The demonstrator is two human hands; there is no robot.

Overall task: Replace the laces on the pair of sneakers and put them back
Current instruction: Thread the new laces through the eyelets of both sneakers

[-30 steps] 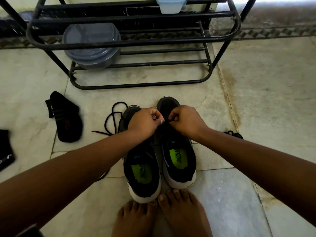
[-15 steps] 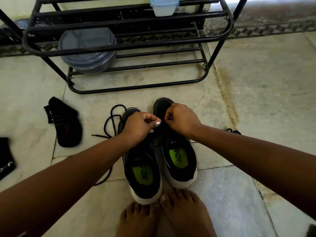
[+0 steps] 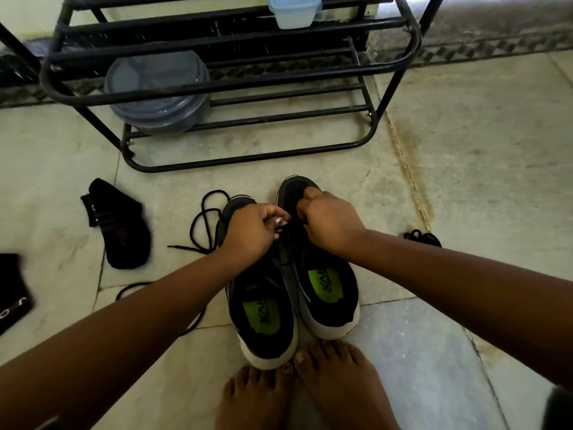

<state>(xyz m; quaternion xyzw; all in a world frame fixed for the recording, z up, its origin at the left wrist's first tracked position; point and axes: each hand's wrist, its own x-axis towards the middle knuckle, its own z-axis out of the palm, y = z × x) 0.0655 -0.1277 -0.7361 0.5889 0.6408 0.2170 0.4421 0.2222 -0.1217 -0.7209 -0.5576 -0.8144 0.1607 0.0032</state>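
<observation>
- Standing far from me on the stone floor [image 3: 465,150], the black metal shoe rack [image 3: 235,72] is the biggest thing here; a grey lidded tub [image 3: 156,91] sits on its low shelf at the left, and a pale blue box [image 3: 294,10] higher up.
- My pair of black sneakers sits near my bare toes, heels toward me, toes toward the rack, so each long axis runs near to far. The left sneaker [image 3: 263,315] and right sneaker [image 3: 328,293] lie side by side, touching or almost so.
- My left hand [image 3: 251,232] is curled, thumb and finger pinching the tip of a black lace [image 3: 280,228] over the gap between the shoes.
- My right hand [image 3: 328,221] is curled over the right sneaker's eyelet area; I judge it grips lace or upper, though my knuckles hide exactly what.
- A loose black lace [image 3: 204,221] loops on the floor just left of the left sneaker; a small dark bundle [image 3: 423,237] lies to the right, likely another lace.
- A black sock [image 3: 119,225] lies further left.
- Risks as I see them: the tip could miss or skip an eyelet, since black on black is hard to read; pulling hard could drag the shoe askew; the floor lace could snag under my arm.
</observation>
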